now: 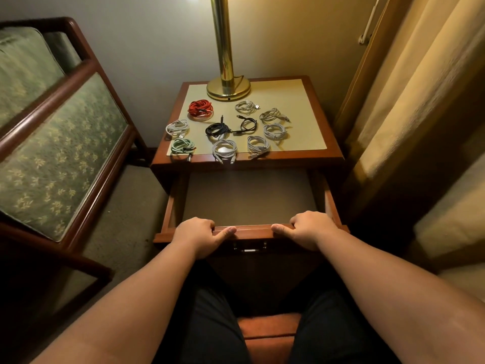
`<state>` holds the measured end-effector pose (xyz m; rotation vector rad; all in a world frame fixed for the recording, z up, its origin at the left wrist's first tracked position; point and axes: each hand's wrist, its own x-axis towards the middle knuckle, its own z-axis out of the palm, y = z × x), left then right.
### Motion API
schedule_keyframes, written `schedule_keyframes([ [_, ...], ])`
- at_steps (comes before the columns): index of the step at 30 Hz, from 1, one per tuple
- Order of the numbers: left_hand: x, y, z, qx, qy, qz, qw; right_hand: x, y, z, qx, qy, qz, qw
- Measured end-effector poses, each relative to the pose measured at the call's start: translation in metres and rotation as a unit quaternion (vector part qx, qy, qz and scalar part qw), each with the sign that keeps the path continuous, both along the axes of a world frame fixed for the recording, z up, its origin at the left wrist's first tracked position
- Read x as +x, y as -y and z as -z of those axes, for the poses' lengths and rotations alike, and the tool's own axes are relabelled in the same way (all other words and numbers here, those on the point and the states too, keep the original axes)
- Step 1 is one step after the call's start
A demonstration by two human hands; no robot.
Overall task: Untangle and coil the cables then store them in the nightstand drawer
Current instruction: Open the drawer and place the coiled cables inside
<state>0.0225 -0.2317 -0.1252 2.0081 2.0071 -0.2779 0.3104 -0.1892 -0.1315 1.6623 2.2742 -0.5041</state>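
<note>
A: Where are the hands?
B: The left hand (199, 233) and right hand (308, 229) both grip the front edge of the open drawer (253, 229), fingers curled inside.
A: And the cables?
B: They're coiled separately on the nightstand (322, 119). The red cable (200, 107) is near the brass lamp base (228, 88), the green cable (183, 147) front-left, the black cables (216, 128) in the middle and the white cables (224, 148) around them.

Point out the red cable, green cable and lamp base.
red cable (199, 105): head view, on the coil's upper strands.
green cable (175, 147): head view, on the coil's left loop.
lamp base (228, 88): head view, on the brass disc's front.
</note>
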Motion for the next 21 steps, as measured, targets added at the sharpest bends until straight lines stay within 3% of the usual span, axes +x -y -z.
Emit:
schedule_keyframes([
  [17, 0.003, 0.02, -0.006, -0.051, 0.009, -0.016, 0.999, -0.002, 0.023, -0.006, -0.047, 0.004, 0.034, 0.998],
  [21, -0.007, 0.006, -0.018, -0.115, 0.117, -0.045, 0.985, -0.008, 0.004, -0.023, -0.148, -0.038, 0.079, 0.985],
])
